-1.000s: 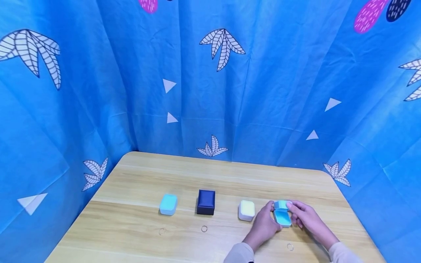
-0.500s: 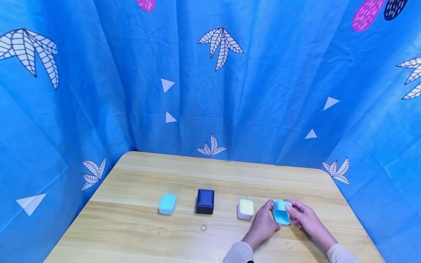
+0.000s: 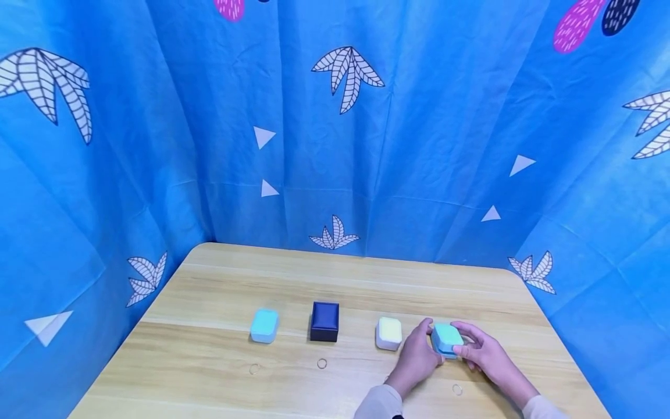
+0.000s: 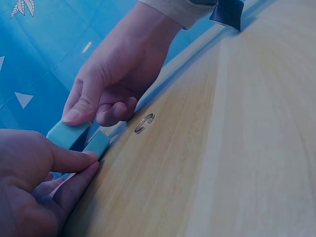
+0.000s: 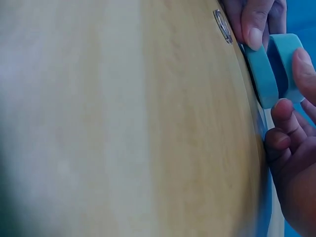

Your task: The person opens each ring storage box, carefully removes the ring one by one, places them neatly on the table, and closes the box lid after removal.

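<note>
A turquoise ring box [image 3: 447,334] stands at the right of the table between both hands. Its lid is lowered almost fully, with a narrow gap along the front in the wrist views. My left hand [image 3: 417,359] grips the base from the left, thumb at the front corner. On the other side my right hand [image 3: 488,356] holds the lid [image 5: 287,59], its thumb on the lid's front and its other fingers partly hidden. Toward me from the box, a thin ring [image 3: 458,390] lies on the wood.
Left of the hands stand a cream-topped white ring box [image 3: 389,334], a dark blue ring box [image 3: 325,322] and another turquoise ring box [image 3: 264,326], all with lids down. Thin rings [image 3: 321,364] lie in front of them. A blue curtain [image 3: 335,145] hangs behind the table.
My right hand has swung the turquoise box's lid forward and down, from standing open to nearly closed. My left hand keeps its grip on the base.
</note>
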Motion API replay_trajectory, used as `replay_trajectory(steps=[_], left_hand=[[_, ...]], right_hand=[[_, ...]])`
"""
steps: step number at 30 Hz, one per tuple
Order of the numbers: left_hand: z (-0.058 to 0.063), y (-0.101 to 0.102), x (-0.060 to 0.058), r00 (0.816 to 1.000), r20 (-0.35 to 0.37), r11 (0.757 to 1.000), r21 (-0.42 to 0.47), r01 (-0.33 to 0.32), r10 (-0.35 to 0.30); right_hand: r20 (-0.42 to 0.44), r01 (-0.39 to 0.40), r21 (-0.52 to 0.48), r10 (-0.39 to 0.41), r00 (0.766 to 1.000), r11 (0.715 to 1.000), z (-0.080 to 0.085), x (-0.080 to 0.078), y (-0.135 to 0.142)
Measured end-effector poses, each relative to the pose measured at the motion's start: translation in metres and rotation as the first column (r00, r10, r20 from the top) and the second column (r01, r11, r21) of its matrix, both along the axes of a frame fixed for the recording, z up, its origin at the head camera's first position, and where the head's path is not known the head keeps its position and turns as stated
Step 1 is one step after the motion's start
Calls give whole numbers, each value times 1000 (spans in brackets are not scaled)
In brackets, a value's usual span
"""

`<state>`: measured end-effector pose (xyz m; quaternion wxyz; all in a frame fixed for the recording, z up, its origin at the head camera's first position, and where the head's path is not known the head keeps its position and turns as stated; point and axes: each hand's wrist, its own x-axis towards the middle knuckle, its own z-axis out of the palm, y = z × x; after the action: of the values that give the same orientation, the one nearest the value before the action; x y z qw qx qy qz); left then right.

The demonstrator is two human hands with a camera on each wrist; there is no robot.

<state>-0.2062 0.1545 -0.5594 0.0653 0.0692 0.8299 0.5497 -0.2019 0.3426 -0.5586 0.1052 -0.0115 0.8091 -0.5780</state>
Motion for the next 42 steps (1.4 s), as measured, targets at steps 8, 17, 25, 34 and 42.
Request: replay_trajectory(steps=[8, 17, 25, 34, 42], left_hand=[[-1, -2, 0, 1000, -2, 999, -35, -6, 6], [-7, 0, -1, 1000, -7, 1000, -26, 1, -1], [-6, 0, -3, 1000, -10, 999, -37, -5, 5], [-6, -1, -2, 1000, 12, 999, -36, -1, 1], [-2, 5, 1, 1000, 4, 999, -51, 17, -17]], right_hand=[[-40, -85, 12, 85, 996, 996, -4, -1, 1], [-57, -112, -9, 112, 992, 994, -11, 0, 6], [-66, -100, 22, 101, 993, 995, -10, -1, 5], [-67, -113, -8, 113, 991, 994, -10, -1, 3], [-16, -102, -12, 102, 995, 995, -2, 3, 7]])
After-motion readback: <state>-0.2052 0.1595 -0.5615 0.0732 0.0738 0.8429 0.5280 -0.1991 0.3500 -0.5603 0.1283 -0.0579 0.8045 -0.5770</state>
